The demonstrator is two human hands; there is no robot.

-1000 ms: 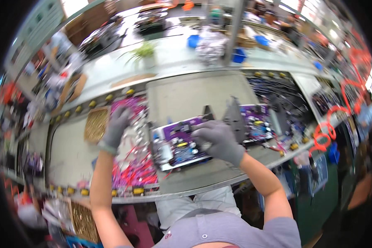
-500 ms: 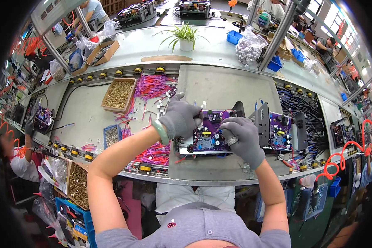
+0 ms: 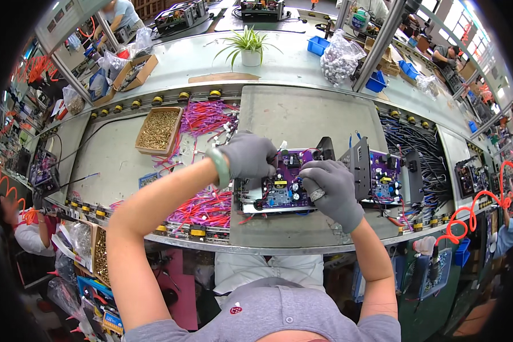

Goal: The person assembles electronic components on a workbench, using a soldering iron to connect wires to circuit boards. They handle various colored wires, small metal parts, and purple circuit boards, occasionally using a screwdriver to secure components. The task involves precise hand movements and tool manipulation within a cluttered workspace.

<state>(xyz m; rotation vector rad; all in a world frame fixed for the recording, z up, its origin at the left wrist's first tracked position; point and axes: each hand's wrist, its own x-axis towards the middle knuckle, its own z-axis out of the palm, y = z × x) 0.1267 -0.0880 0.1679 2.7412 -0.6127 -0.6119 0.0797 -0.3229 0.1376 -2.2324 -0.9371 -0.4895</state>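
On the grey pallet plate point(image 3: 302, 122), near its front edge, lies a purple circuit board point(image 3: 279, 191) in a metal chassis, and both gloved hands are on it. Over the board's left end, the left hand point(image 3: 249, 155) is curled, fingertips pinched down onto something small; what it pinches is hidden under the glove. At the board's right end, the right hand point(image 3: 332, 191) is closed over the edge, pressing or steadying it, and whether it grips a part I cannot tell. Just right of the board stands a second purple board point(image 3: 382, 176) with a black heat-sink plate point(image 3: 359, 162) upright between the two. Left of the board, loose red and purple wire leads point(image 3: 205, 205) lie in a heap, and farther left a cardboard box of brass screws point(image 3: 158, 130). Likely trouble: the gloves blunt the touch, so a small connector could go in skewed or a pin bend; the right hand's pressure could flex the board; a stray lead could get trapped under the chassis; a sleeve or elbow could nudge the upright plate.
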